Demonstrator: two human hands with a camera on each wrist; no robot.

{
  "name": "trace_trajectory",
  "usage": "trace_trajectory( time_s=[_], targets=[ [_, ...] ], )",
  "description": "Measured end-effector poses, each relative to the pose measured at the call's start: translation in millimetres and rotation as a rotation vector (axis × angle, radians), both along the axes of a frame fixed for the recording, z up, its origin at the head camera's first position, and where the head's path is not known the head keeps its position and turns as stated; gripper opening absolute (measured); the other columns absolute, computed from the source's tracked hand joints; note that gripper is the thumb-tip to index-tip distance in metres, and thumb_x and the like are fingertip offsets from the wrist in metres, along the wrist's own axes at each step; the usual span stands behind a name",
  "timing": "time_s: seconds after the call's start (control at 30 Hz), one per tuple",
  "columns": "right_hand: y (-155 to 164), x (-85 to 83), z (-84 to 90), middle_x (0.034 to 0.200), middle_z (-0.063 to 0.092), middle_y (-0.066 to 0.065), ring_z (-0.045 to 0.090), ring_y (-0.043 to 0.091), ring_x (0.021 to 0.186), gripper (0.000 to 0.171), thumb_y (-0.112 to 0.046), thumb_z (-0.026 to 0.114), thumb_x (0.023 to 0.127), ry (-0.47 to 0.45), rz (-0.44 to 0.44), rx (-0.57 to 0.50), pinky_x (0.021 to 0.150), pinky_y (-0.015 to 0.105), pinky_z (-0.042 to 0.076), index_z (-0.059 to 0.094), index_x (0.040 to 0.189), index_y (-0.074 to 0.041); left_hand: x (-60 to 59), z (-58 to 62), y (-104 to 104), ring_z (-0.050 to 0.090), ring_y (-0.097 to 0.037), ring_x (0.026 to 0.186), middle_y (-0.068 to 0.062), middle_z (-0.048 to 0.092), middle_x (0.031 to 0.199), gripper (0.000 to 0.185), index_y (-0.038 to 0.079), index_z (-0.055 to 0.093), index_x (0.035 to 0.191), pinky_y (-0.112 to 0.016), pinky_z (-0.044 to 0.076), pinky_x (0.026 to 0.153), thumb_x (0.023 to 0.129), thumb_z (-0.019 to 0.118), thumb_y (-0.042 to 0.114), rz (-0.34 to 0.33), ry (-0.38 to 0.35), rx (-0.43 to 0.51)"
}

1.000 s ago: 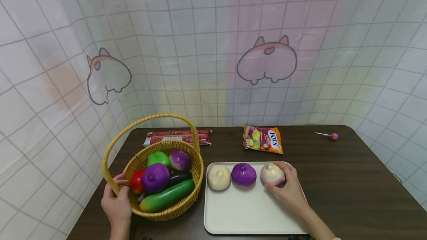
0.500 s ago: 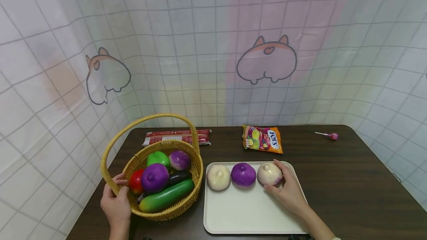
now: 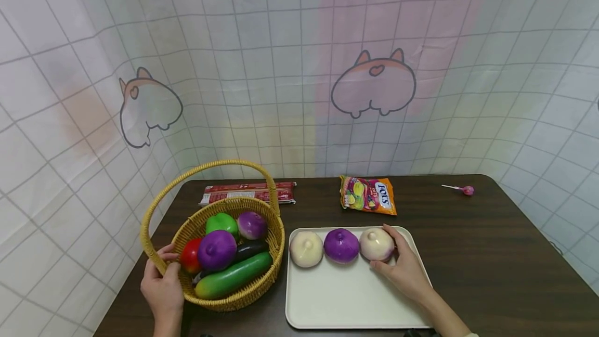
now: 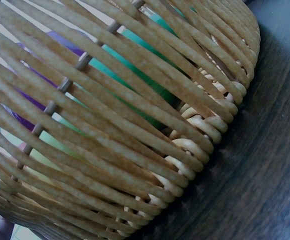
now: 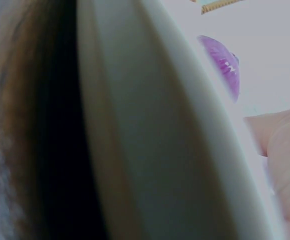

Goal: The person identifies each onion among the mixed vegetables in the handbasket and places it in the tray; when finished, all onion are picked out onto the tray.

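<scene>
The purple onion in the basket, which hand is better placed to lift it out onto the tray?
Probably the left hand. It grips the basket rim right beside the purple onion. The right hand is over on the tray, cupped round the pale onion, with the basket's far rim between.

From my right wrist view the tray rim (image 5: 150, 125) is a blur filling the frame, and the purple onion (image 5: 222, 65) shows only as a sliver. The left wrist view gives me basket weave (image 4: 135, 100) alone; the vegetables behind are just colour strips. Both forearms leave the head view's bottom edge.
</scene>
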State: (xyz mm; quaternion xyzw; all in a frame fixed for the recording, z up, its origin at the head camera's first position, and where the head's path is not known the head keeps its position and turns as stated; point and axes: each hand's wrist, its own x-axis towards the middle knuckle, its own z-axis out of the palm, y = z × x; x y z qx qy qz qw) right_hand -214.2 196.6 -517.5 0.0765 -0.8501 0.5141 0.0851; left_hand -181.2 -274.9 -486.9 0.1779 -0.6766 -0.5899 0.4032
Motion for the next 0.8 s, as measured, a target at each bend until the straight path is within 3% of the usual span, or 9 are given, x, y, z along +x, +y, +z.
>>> trace_trajectory(
  time_s=[0.17, 0.57, 0.7, 0.8],
  targets=[
    [0, 0.1, 1.2, 0.148, 0.04, 0.019, 0.038, 0.033, 0.136, 0.09, -0.008, 0.083, 0.074, -0.01, 0.004, 0.01, 0.11, 0.047, 0.027, 0.033, 0.148, -0.002, -0.2, -0.2, 0, 0.054, -0.012, 0.105, -0.008, 0.066, 0.11, 0.018, -0.014, 0.063, 0.094, -0.012, 0.04, 0.078, 0.082, 0.05, -0.014, -0.001, 0.008, 0.002],
    [-2, -1.1, 3.9, 0.149, 0.034, 0.022, 0.035, 0.04, 0.136, 0.091, -0.01, 0.082, 0.076, -0.037, 0.001, 0.002, 0.111, 0.053, 0.027, 0.029, 0.149, -0.002, 1.3, -1.5, -3, 0.054, -0.014, 0.105, -0.007, 0.067, 0.109, 0.018, -0.016, 0.061, 0.095, -0.011, 0.04, 0.078, 0.082, 0.05, -0.014, -0.008, 0.028, 0.023],
    [-1, -0.5, 11.6, 0.151, 0.031, 0.022, 0.038, 0.042, 0.132, 0.083, -0.017, 0.076, 0.084, -0.073, -0.03, -0.036, 0.107, 0.054, 0.033, 0.028, 0.15, -0.004, 1.7, -1.0, -2, 0.054, -0.016, 0.105, -0.007, 0.067, 0.11, 0.017, -0.018, 0.059, 0.096, -0.011, 0.04, 0.078, 0.082, 0.05, -0.014, -0.021, 0.037, 0.033],
    [1, 0.3, 17.7, 0.149, 0.031, 0.021, 0.039, 0.043, 0.129, 0.071, -0.018, 0.071, 0.089, -0.02, -0.085, -0.044, 0.104, 0.054, 0.038, 0.033, 0.147, -0.004, 1.5, -0.1, -1, 0.054, -0.013, 0.104, -0.006, 0.067, 0.11, 0.017, -0.018, 0.059, 0.096, -0.011, 0.04, 0.077, 0.082, 0.05, -0.013, -0.023, 0.032, 0.028]
  ],
)
